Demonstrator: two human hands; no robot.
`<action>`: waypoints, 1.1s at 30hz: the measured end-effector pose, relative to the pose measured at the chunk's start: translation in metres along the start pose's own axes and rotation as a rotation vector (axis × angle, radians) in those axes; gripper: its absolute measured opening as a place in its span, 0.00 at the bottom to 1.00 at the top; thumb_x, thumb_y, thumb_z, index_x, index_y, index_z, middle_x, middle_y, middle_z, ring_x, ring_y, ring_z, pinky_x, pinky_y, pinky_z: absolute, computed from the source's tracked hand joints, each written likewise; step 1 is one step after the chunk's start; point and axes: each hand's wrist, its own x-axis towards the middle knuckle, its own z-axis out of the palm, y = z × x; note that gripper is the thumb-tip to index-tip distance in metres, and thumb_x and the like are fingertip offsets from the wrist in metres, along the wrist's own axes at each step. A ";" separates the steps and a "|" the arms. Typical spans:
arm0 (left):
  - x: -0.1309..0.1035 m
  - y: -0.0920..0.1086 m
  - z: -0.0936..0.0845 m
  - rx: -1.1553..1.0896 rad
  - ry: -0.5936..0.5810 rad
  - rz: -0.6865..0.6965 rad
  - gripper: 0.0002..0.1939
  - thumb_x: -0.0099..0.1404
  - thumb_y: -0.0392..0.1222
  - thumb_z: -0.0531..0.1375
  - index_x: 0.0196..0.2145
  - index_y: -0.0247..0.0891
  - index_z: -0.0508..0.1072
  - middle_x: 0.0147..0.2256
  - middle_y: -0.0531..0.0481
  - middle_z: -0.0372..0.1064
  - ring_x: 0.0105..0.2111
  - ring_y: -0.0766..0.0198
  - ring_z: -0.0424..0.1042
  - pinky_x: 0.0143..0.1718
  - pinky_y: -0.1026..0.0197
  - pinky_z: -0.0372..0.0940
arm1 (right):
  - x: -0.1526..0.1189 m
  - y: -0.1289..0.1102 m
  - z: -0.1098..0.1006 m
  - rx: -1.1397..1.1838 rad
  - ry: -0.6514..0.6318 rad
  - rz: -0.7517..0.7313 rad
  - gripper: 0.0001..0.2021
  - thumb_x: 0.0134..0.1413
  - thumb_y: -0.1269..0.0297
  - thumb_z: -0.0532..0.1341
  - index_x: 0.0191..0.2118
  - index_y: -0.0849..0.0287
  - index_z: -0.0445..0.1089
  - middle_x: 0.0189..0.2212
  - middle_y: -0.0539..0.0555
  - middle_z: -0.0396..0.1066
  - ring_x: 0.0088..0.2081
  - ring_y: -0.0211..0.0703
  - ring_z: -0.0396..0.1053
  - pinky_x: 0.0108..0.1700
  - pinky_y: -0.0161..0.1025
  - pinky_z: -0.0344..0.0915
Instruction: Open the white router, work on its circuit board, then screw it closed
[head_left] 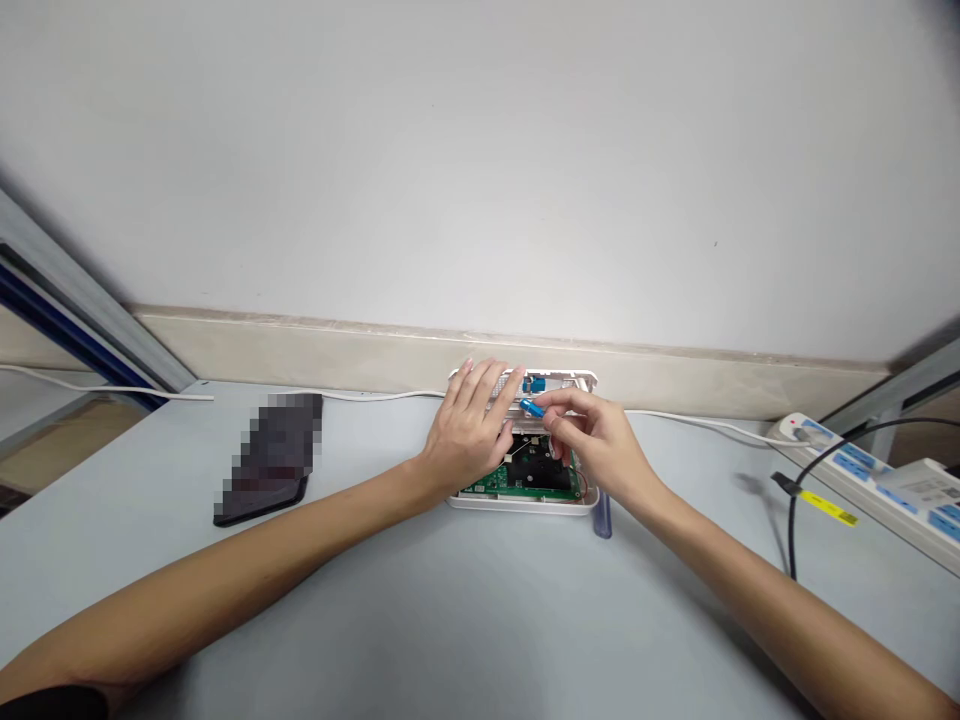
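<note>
Evidently, a left hand spreads over an open white case and a right hand pinches a small blue piece

Left of the case lies a dark phone. The left hand, fingers slightly apart, covers the case's left part. Within the case are a green circuit board and another blue part near its back edge. The pinched blue piece is above the case, between the right thumb and forefinger. A clear bluish stick lies just beside the case's right end; well to its right is a power strip, with a black cord nearer the case.

The case looks light and stiff, probably smooth plastic, best held by its rim. The board and thin wires seem fragile, better left unpressed. The blue piece looks light, hard and perhaps slippery, so its sides suit a fingertip grip.

The case sits on a smooth pale table. A metal frame stands far to its left; behind it rises a plain light wall with a beige band along the foot.
</note>
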 end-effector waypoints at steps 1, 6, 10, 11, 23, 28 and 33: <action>0.000 0.000 0.000 -0.002 -0.001 -0.001 0.31 0.64 0.36 0.55 0.64 0.29 0.56 0.59 0.34 0.60 0.62 0.46 0.57 0.65 0.41 0.50 | 0.000 0.000 0.001 0.035 -0.020 0.014 0.11 0.56 0.60 0.61 0.44 0.58 0.71 0.26 0.47 0.66 0.22 0.34 0.66 0.24 0.33 0.65; -0.001 -0.001 0.001 -0.013 -0.002 -0.004 0.33 0.64 0.36 0.55 0.66 0.32 0.54 0.59 0.34 0.60 0.62 0.46 0.57 0.64 0.39 0.51 | 0.000 -0.003 0.003 0.135 -0.073 0.056 0.13 0.56 0.61 0.60 0.46 0.57 0.68 0.29 0.47 0.64 0.21 0.33 0.66 0.20 0.32 0.63; -0.001 -0.001 0.000 -0.016 -0.011 -0.005 0.33 0.64 0.36 0.55 0.65 0.32 0.54 0.59 0.34 0.60 0.62 0.46 0.57 0.64 0.40 0.51 | 0.000 -0.004 0.003 0.195 -0.084 0.064 0.13 0.54 0.63 0.61 0.46 0.58 0.68 0.30 0.48 0.65 0.23 0.34 0.67 0.21 0.32 0.65; -0.001 -0.001 0.000 -0.020 -0.014 -0.006 0.33 0.64 0.36 0.55 0.65 0.32 0.55 0.59 0.34 0.60 0.62 0.46 0.57 0.64 0.40 0.50 | 0.000 -0.005 0.003 0.206 -0.083 0.065 0.13 0.54 0.64 0.61 0.46 0.58 0.69 0.30 0.48 0.65 0.23 0.34 0.67 0.21 0.32 0.65; -0.001 -0.002 0.002 -0.026 -0.016 -0.009 0.34 0.64 0.37 0.55 0.66 0.33 0.53 0.60 0.34 0.59 0.62 0.45 0.57 0.64 0.39 0.49 | 0.000 -0.003 -0.001 0.129 -0.012 0.036 0.12 0.49 0.60 0.68 0.39 0.61 0.75 0.25 0.49 0.71 0.23 0.35 0.69 0.29 0.37 0.70; 0.000 -0.001 0.001 -0.016 -0.011 -0.007 0.33 0.64 0.36 0.55 0.65 0.32 0.54 0.59 0.34 0.60 0.62 0.46 0.57 0.65 0.40 0.49 | 0.001 0.001 -0.001 0.074 0.006 0.000 0.13 0.50 0.57 0.68 0.39 0.60 0.75 0.25 0.49 0.70 0.22 0.35 0.67 0.27 0.36 0.68; 0.000 0.000 0.000 -0.037 -0.016 -0.022 0.34 0.64 0.36 0.55 0.66 0.33 0.52 0.60 0.35 0.59 0.63 0.46 0.57 0.65 0.39 0.49 | 0.001 0.005 -0.001 -0.052 0.035 -0.058 0.11 0.54 0.56 0.65 0.38 0.59 0.73 0.25 0.49 0.69 0.22 0.36 0.65 0.26 0.36 0.64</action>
